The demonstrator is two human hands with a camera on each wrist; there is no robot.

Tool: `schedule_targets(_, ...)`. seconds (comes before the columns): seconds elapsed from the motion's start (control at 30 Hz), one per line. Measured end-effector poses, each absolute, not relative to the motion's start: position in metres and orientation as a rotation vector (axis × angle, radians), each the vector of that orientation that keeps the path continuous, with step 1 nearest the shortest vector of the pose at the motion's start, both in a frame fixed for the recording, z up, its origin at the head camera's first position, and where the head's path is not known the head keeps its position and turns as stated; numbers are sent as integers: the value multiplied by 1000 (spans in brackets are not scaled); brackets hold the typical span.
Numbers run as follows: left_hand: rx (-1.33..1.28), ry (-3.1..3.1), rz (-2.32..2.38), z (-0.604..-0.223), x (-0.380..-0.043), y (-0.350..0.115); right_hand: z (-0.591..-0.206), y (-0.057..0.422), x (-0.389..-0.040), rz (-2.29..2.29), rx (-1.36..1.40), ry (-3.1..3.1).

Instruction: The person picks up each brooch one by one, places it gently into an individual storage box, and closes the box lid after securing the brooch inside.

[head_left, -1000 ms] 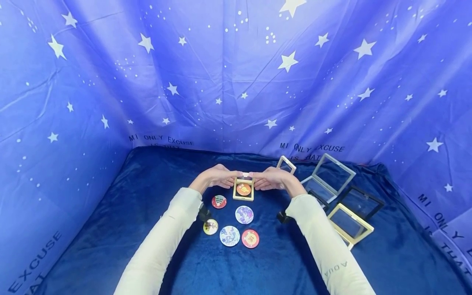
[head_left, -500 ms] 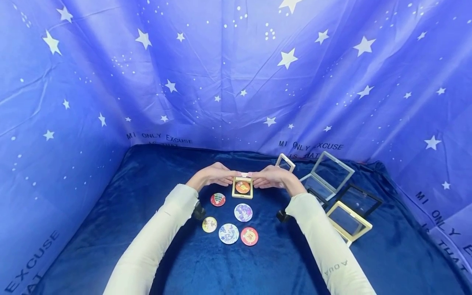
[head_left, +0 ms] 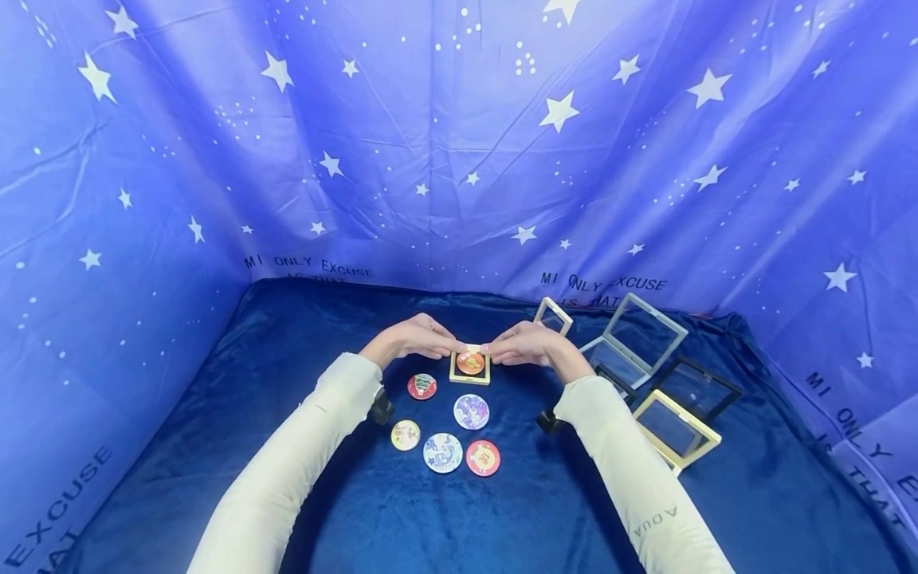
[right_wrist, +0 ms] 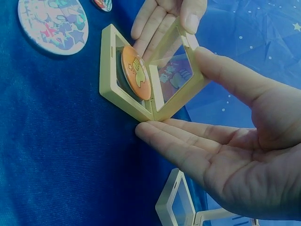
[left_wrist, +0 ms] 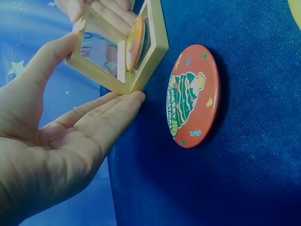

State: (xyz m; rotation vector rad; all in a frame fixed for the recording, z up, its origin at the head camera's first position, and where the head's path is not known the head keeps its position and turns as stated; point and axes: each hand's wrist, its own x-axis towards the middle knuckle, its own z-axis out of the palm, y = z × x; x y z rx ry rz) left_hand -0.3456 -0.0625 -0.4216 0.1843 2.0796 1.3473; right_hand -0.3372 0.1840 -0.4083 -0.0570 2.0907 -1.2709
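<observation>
A small cream display frame stands on the blue cloth with its clear-windowed lid partly folded over its base. Inside the base lies a round orange badge with a yellow figure, tilted against the clear film. My left hand holds the frame's left side, thumb on the lid's outer edge and fingertips by the hinge. On the other side my right hand grips it the same way, thumb at the lid's edge and fingers along the hinge corner. Close to the left hand lies a red Christmas-tree badge.
Nearer the body lie a purple badge, a yellow badge, a blue-and-white badge and a red badge. To the right stand several opened frames, among them a grey one, a black one and a cream one.
Both thumbs have pushed the lid down toward the base, so it stands at a lower angle. The hands stay at the frame's two sides; the view has shifted slightly.
</observation>
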Motion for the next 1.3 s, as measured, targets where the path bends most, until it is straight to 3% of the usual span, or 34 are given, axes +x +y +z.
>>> schedule_targets(1.3, 241, 2376, 1251, -429, -334, -53, -412, 173, -326, -1183, -22, 2355)
